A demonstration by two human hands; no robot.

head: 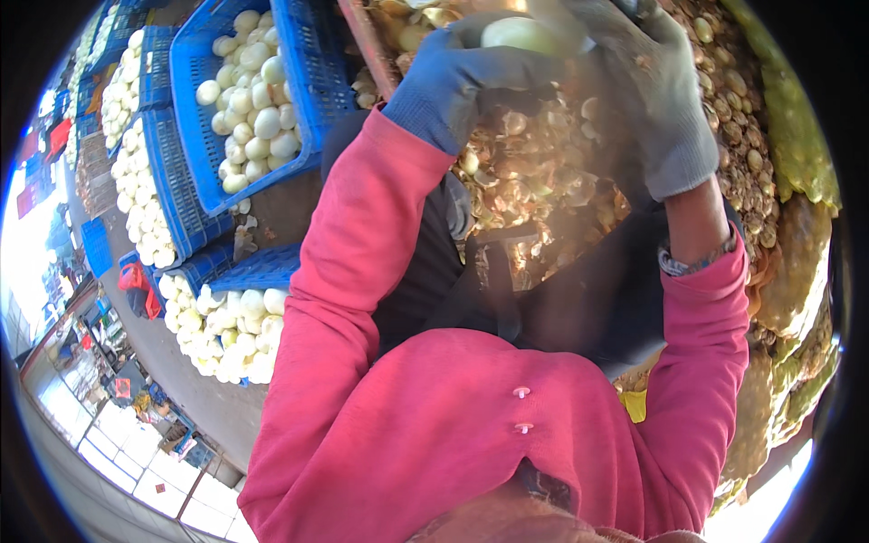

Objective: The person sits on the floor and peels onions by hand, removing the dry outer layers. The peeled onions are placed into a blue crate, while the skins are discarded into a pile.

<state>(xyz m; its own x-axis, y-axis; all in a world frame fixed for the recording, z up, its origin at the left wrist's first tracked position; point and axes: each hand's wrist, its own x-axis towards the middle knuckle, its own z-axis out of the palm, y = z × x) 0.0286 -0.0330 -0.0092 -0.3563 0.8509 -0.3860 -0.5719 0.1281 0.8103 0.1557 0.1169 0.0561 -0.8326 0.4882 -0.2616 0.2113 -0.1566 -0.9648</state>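
My left hand (468, 75), in a blue and grey knit glove, is closed around a pale peeled onion (523, 35) near the top of the view. Close beside it on the right is my right hand (638, 75), in a grey glove; it is partly blurred, and whether it grips a tool or part of the onion cannot be told. Below both hands lies a heap of loose onion skins (529, 183), between my dark-trousered legs.
At the left stands a blue plastic crate (197, 136) of peeled onions, with more filled crates beyond. Unpeeled onions (736, 115) are piled at the right, beside full mesh sacks (791, 265). A reddish bar (370, 47) runs left of my left hand.
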